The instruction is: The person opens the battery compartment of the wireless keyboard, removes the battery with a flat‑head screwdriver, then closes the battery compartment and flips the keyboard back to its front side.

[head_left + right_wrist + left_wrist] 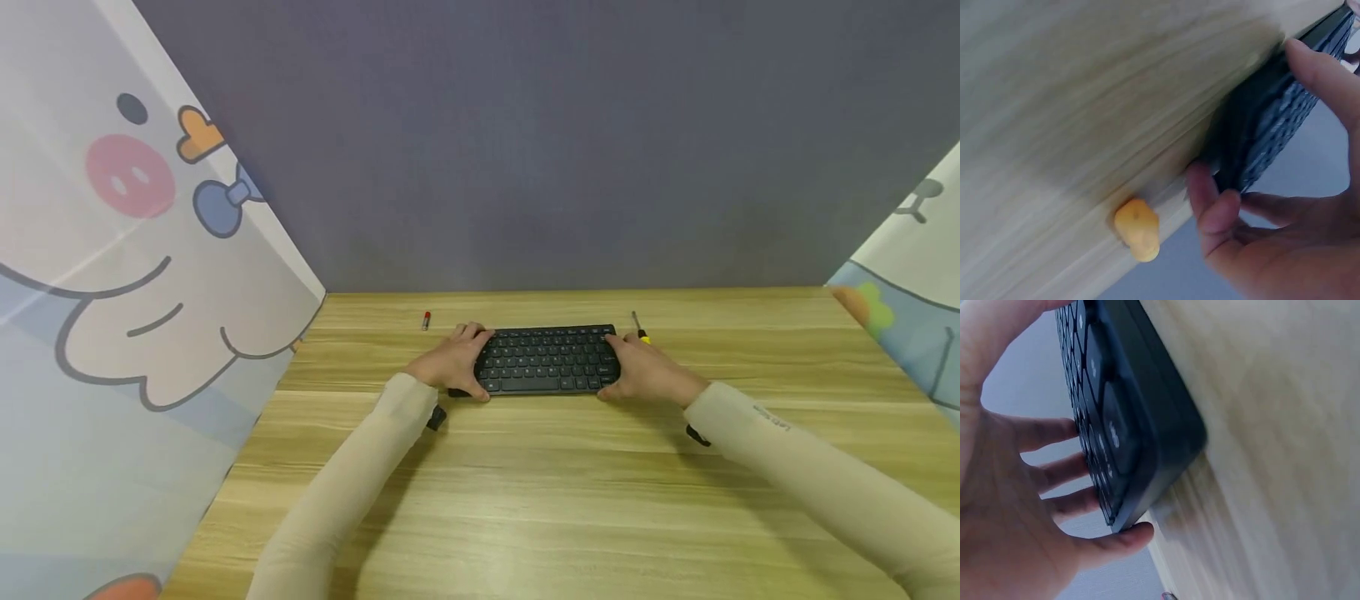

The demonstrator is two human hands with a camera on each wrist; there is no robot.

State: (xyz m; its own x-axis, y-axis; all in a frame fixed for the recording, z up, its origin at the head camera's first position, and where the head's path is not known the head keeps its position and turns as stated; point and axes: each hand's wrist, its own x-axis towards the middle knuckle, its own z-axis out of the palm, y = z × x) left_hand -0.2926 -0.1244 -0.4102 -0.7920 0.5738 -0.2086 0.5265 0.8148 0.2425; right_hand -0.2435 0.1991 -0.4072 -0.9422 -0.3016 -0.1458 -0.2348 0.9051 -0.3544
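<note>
A black compact keyboard (pixel 551 360) lies crosswise in front of me, keys up, with a hand at each end. My left hand (pixel 453 360) grips its left end, thumb at the near edge and fingers reaching toward the far edge. In the left wrist view the keyboard's corner (pixel 1172 437) is close to the tabletop; whether it touches there I cannot tell. The right end is held by my right hand (pixel 637 369), thumb on the near edge. Its other fingers (pixel 1213 212) bend around the far corner in the right wrist view.
Behind the right hand lies a screwdriver (pixel 642 336) with a yellow-and-black handle. A small red-capped tube (pixel 426 321) is at the back left of the wooden table (pixel 510 500). A grey panel (pixel 525 150) rises along the back edge, and a cartoon-printed sheet (pixel 150 275) stands at the left.
</note>
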